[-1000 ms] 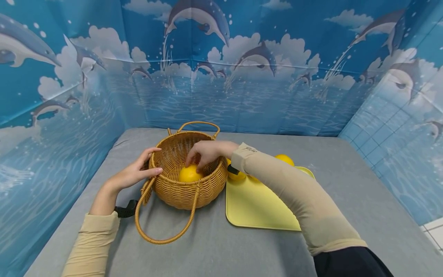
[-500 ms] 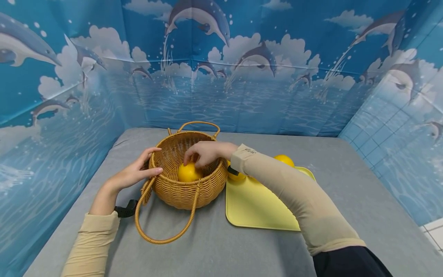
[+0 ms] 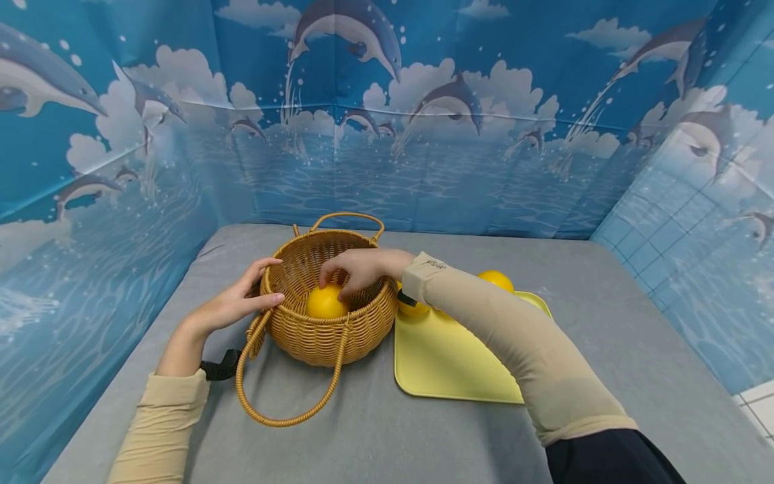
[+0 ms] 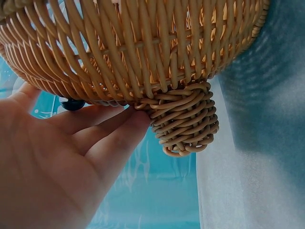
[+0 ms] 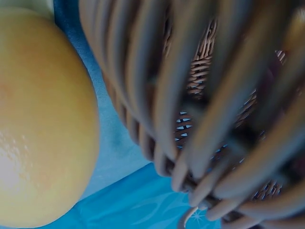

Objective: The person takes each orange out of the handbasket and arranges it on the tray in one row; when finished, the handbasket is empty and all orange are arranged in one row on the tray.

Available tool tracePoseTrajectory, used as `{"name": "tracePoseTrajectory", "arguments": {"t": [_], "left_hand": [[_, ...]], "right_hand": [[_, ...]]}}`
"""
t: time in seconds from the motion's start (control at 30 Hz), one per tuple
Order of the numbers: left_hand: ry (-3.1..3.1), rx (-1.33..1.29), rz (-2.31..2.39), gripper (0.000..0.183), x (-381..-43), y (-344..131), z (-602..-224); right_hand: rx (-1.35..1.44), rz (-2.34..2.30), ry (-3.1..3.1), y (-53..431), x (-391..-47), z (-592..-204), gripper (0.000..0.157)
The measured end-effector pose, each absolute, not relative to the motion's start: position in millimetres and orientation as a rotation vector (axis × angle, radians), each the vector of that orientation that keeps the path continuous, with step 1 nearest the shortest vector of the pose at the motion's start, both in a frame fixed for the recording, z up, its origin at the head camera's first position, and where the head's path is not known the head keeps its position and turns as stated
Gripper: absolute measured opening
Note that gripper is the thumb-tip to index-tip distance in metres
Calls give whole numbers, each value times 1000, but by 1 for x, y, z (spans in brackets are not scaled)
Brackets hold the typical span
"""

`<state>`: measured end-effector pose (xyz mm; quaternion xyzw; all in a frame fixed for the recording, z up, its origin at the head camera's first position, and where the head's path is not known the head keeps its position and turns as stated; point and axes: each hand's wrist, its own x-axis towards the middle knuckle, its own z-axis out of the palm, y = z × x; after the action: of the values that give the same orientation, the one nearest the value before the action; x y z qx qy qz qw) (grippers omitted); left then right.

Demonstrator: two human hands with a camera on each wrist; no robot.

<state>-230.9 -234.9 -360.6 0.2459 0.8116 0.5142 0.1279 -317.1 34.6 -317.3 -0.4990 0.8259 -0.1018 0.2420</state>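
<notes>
The wicker basket (image 3: 329, 341) has a round body and two looped handles. My left hand (image 3: 232, 301) steadies its left side, thumb and forefinger over the rim, while other fingers (image 4: 121, 138) press its outer wall in the left wrist view. My right hand (image 3: 361, 270) reaches over the right rim into the basket. Its curled fingers hold a round yellow citrus fruit (image 3: 325, 304) near the front wall inside. In the right wrist view, the basket's weave (image 5: 205, 129) hides that hand.
To the right lies a yellow tray (image 3: 447, 359), partly under the right forearm. More yellow fruits (image 3: 497, 279) sit at its far side, one citrus fruit (image 5: 43, 124) close beside the basket. The front handle (image 3: 290, 422) droops onto the grey cloth (image 3: 387, 437). Dolphin-print curtains (image 3: 423, 175) enclose the table.
The right hand has shifted the fruit slightly left inside the basket, its fingers moving with it. The left hand and the basket have stayed in place.
</notes>
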Motion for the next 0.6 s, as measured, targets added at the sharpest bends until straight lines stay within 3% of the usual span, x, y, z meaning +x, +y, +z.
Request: {"name": "tracePoseTrajectory", "arguments": {"t": [0.3, 0.6], "left_hand": [[2371, 703, 1489, 64, -231, -235, -360], [2375, 694, 1480, 64, -230, -235, -359]], "right_hand": [[-1465, -237, 2327, 34, -318, -318, 38], [-1339, -237, 2326, 34, -318, -318, 36]]}}
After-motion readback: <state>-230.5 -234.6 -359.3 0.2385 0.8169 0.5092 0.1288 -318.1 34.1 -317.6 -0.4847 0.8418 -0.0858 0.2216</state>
